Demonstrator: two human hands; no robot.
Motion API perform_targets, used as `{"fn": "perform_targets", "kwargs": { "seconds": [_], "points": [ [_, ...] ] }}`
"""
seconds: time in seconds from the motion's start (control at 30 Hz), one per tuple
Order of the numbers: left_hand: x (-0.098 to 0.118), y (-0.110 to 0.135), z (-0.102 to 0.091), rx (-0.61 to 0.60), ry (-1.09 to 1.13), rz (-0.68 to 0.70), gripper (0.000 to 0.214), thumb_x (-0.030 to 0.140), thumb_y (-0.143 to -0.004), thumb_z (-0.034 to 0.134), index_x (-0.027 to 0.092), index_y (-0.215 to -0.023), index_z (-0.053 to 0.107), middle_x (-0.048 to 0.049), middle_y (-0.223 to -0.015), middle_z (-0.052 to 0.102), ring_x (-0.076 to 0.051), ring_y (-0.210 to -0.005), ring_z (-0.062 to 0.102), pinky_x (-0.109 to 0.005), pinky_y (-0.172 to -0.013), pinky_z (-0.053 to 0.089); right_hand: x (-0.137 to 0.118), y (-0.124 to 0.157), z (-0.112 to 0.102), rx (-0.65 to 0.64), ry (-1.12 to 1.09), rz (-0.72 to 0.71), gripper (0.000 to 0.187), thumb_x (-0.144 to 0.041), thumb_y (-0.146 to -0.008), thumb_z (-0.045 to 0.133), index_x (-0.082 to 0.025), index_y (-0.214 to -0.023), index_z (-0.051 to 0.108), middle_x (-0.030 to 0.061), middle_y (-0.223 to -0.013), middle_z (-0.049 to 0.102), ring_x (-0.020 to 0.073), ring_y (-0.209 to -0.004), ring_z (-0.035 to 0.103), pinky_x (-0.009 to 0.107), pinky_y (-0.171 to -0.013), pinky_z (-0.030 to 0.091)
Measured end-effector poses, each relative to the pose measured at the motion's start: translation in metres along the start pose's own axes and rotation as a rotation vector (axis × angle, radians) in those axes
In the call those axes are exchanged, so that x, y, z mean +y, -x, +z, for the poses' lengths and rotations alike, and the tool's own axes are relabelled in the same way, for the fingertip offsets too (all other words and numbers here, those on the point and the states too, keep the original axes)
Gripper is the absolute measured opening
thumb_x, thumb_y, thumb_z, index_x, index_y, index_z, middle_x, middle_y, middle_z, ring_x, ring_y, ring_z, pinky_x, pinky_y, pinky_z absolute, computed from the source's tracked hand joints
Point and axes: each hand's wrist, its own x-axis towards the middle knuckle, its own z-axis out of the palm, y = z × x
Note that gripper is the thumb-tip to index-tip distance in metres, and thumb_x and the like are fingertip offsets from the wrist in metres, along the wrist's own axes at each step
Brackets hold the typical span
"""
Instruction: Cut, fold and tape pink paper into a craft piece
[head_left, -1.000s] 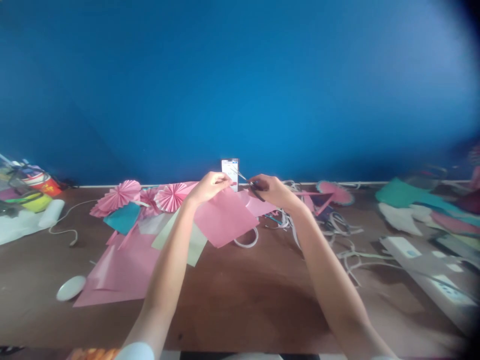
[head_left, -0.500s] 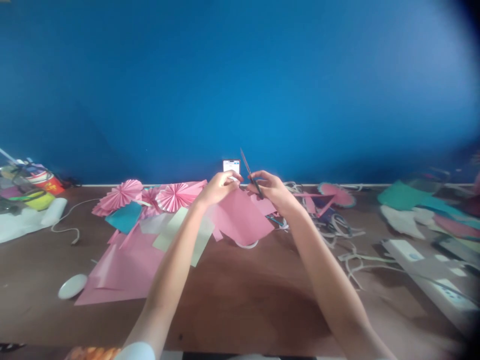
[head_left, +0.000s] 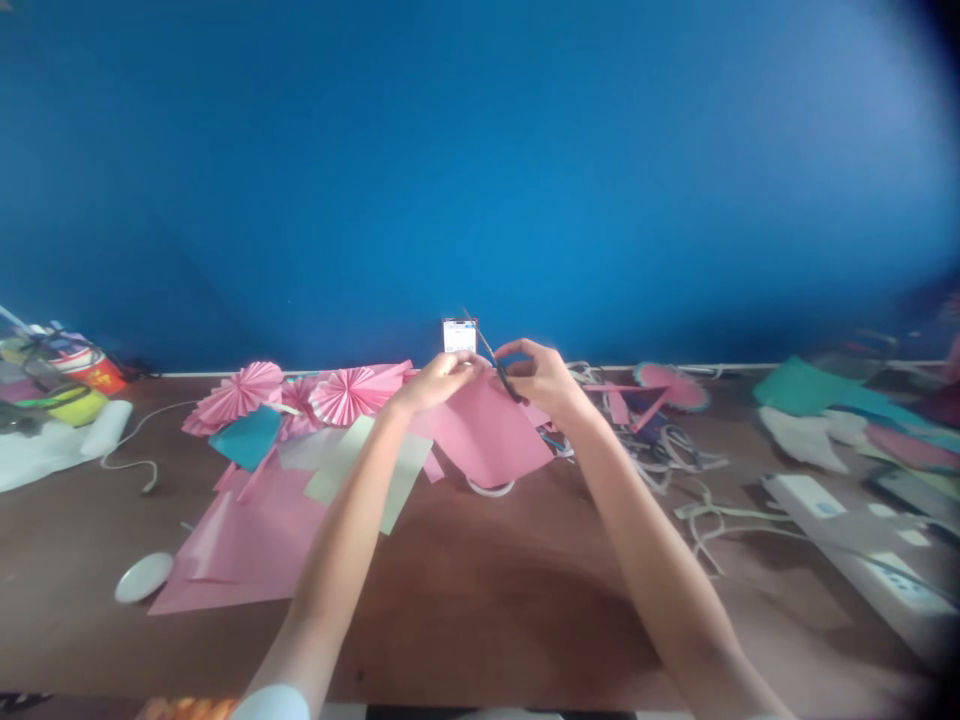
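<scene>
Between my hands hangs a pink sheet of paper, tilted above the table. My left hand pinches its upper left edge between thumb and fingers. My right hand grips dark scissors, whose blade points up and to the left, near the paper's top edge. Whether the blades are cutting into the paper cannot be made out. Behind the hands a lit phone leans against the blue wall. Folded pink paper fans lie left of my left hand.
Pink sheets, a pale green sheet and a teal piece lie on the left. A white round lid sits near them. On the right are tangled cables, a power strip and green paper.
The scissors have tipped further left and lowered toward the paper's top edge. My left hand has come slightly down, and the pink sheet has shifted a little with it.
</scene>
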Motion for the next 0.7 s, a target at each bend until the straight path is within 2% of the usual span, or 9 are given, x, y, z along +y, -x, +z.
{"fn": "perform_targets", "kwargs": {
  "seconds": [0.07, 0.17, 0.47, 0.7],
  "points": [
    [0.001, 0.002, -0.003, -0.054, -0.004, -0.011, 0.040, 0.051, -0.090, 0.053, 0.015, -0.102, 0.067, -0.0093, -0.104, 0.069, -0.025, -0.102, 0.062, -0.031, -0.084, 0.046, -0.001, -0.001, -0.003, 0.037, -0.010, 0.000, 0.044, -0.032, -0.062, 0.078, -0.016, -0.100, 0.061, -0.0029, -0.059, 0.061, 0.0086, -0.048, 0.046, 0.020, -0.043, 0.031],
    [0.000, 0.003, -0.005, -0.052, -0.022, 0.007, 0.043, 0.055, -0.088, 0.055, 0.014, -0.093, 0.067, -0.0089, -0.098, 0.069, -0.025, -0.095, 0.062, -0.031, -0.080, 0.046, -0.003, -0.001, -0.006, 0.054, -0.018, 0.001, 0.044, -0.033, -0.062, 0.079, -0.016, -0.099, 0.061, -0.0031, -0.060, 0.060, 0.0084, -0.048, 0.046, 0.020, -0.042, 0.031],
    [0.005, 0.006, -0.009, -0.069, -0.039, 0.004, 0.043, 0.055, -0.086, 0.057, 0.015, -0.101, 0.066, -0.0094, -0.106, 0.068, -0.025, -0.097, 0.063, -0.031, -0.080, 0.046, -0.010, 0.002, -0.010, 0.110, 0.057, 0.023, 0.039, -0.029, -0.062, 0.075, -0.017, -0.097, 0.062, -0.0007, -0.062, 0.064, 0.0083, -0.045, 0.046, 0.020, -0.040, 0.031],
    [-0.002, 0.013, -0.025, -0.066, -0.039, -0.007, 0.040, 0.054, -0.085, 0.059, 0.016, -0.093, 0.066, -0.0081, -0.097, 0.069, -0.022, -0.089, 0.063, -0.030, -0.076, 0.046, -0.008, 0.001, -0.023, 0.191, 0.036, 0.002, 0.038, -0.026, -0.062, 0.073, -0.016, -0.096, 0.062, 0.0014, -0.066, 0.066, 0.0096, -0.047, 0.051, 0.020, -0.040, 0.034]
  ]
}}
